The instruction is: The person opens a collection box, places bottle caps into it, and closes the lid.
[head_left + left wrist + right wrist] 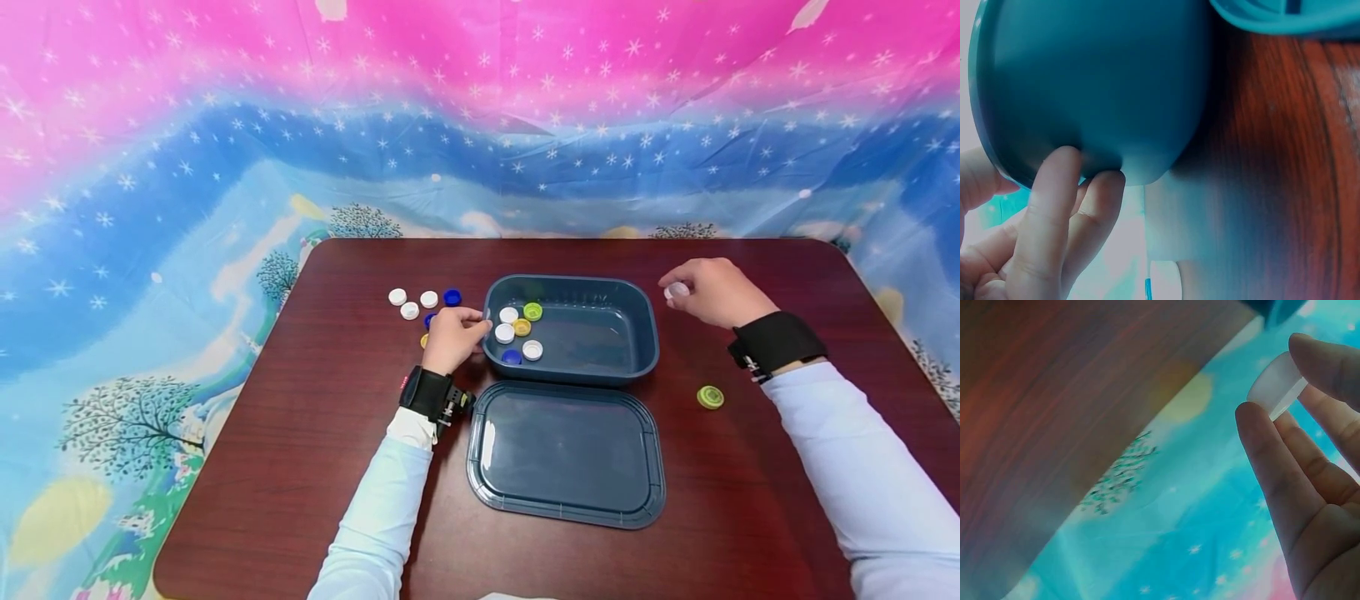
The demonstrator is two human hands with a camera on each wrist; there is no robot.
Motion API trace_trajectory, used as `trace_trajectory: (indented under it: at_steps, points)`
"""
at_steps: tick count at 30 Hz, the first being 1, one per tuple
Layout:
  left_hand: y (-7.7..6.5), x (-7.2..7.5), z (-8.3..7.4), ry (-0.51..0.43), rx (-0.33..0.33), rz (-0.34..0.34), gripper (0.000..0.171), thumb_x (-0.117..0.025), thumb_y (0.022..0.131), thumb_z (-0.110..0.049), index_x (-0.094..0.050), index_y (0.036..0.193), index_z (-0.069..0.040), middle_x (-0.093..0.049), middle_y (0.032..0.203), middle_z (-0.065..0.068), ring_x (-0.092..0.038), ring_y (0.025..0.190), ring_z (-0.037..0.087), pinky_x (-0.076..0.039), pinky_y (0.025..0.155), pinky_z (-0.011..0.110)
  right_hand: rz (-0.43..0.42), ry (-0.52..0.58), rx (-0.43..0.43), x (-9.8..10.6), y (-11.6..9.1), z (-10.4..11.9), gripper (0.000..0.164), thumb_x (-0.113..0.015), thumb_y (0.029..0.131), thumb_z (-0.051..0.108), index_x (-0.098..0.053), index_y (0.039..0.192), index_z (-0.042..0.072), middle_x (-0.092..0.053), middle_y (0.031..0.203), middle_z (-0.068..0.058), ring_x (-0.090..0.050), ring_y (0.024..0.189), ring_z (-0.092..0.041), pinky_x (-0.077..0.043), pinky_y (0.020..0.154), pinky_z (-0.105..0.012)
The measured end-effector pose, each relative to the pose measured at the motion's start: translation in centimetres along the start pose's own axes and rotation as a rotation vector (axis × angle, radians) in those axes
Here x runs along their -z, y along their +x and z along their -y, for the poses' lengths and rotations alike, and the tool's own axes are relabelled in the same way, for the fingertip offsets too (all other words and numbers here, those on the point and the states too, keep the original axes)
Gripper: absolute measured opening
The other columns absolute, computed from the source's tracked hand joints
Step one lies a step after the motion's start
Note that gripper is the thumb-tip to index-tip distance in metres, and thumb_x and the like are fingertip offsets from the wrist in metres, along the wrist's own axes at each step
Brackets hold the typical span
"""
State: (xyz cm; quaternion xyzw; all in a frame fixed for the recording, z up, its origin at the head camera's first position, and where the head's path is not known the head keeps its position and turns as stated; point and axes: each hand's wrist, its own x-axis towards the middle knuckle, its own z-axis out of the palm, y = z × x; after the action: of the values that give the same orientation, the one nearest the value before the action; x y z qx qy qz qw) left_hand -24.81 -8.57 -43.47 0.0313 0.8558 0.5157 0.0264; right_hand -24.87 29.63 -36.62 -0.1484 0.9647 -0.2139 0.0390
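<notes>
A dark blue-grey plastic container stands on the table, with white, yellow, green and blue bottle caps lying in its left part. My left hand pinches the container's left wall; in the left wrist view, fingers press its outer side while the thumb lies over the rim. To the right of the container, my right hand holds a white bottle cap between thumb and fingertips, raised above the table. A green bottle cap lies on the table nearer to me than that hand.
A matching lid lies flat just in front of the container. Left of it are several loose caps, among them a white cap and a blue cap; my left hand partly covers others. A patterned cloth hangs behind the reddish-brown table.
</notes>
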Motion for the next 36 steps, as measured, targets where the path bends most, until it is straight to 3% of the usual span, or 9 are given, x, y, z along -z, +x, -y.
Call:
trace_trajectory:
  at_steps: [9, 15, 19, 24, 30, 36]
  points:
    - [0.0, 0.0, 0.3, -0.006, -0.003, 0.002, 0.024, -0.07, 0.09, -0.014, -0.072, 0.108, 0.002, -0.072, 0.088, 0.012, -0.07, 0.062, 0.023, -0.057, 0.058, 0.03, 0.029, -0.01, 0.082, -0.4, 2.1, 3.7, 0.026, -0.065, 0.09, 0.001, -0.068, 0.116, -0.003, -0.064, 0.112, -0.02, -0.06, 0.087, -0.029, -0.047, 0.076, -0.045]
    - [0.0, 0.1, 0.2, -0.004, -0.016, 0.003, 0.022, -0.069, 0.091, -0.014, -0.073, 0.107, 0.001, -0.073, 0.087, 0.012, -0.069, 0.06, 0.021, -0.057, 0.057, 0.031, 0.048, -0.037, 0.161, -1.0, 3.9, 5.9, 0.026, -0.068, 0.088, 0.001, -0.069, 0.114, -0.003, -0.064, 0.113, -0.021, -0.058, 0.102, -0.034, -0.048, 0.084, -0.049]
    - [0.1, 0.1, 0.3, -0.007, -0.014, 0.003, 0.023, -0.069, 0.091, -0.014, -0.072, 0.107, 0.001, -0.073, 0.087, 0.012, -0.069, 0.06, 0.021, -0.057, 0.057, 0.03, 0.077, -0.036, 0.192, -1.6, 5.0, 7.2, 0.025, -0.067, 0.089, 0.001, -0.069, 0.113, -0.003, -0.065, 0.111, -0.02, -0.06, 0.1, -0.033, -0.048, 0.086, -0.05]
    - [0.1, 0.0, 0.2, -0.006, -0.015, 0.005, 0.023, -0.069, 0.091, -0.014, -0.073, 0.107, 0.001, -0.073, 0.088, 0.012, -0.07, 0.062, 0.023, -0.057, 0.057, 0.03, 0.124, -0.026, 0.192, -2.7, 6.2, 8.5, 0.023, -0.065, 0.09, 0.001, -0.07, 0.113, -0.001, -0.068, 0.108, -0.017, -0.062, 0.091, -0.029, -0.049, 0.087, -0.048]
    - [0.2, 0.0, 0.1, -0.007, -0.005, 0.009, 0.022, -0.07, 0.09, -0.014, -0.073, 0.107, 0.0, -0.073, 0.088, 0.012, -0.07, 0.061, 0.022, -0.057, 0.058, 0.031, 0.205, -0.044, 0.17, -4.2, 7.6, 10.0, 0.026, -0.07, 0.088, 0.005, -0.07, 0.114, 0.001, -0.067, 0.112, -0.016, -0.06, 0.098, -0.03, -0.05, 0.089, -0.047]
    - [0.2, 0.1, 0.3, -0.013, -0.004, 0.014, 0.024, -0.069, 0.091, -0.014, -0.071, 0.109, 0.002, -0.073, 0.089, 0.013, -0.071, 0.064, 0.026, -0.058, 0.06, 0.034, 0.264, -0.065, 0.207, -5.6, 8.4, 11.1, 0.027, -0.072, 0.086, 0.002, -0.07, 0.113, 0.0, -0.066, 0.113, -0.017, -0.06, 0.101, -0.031, -0.05, 0.089, -0.046]
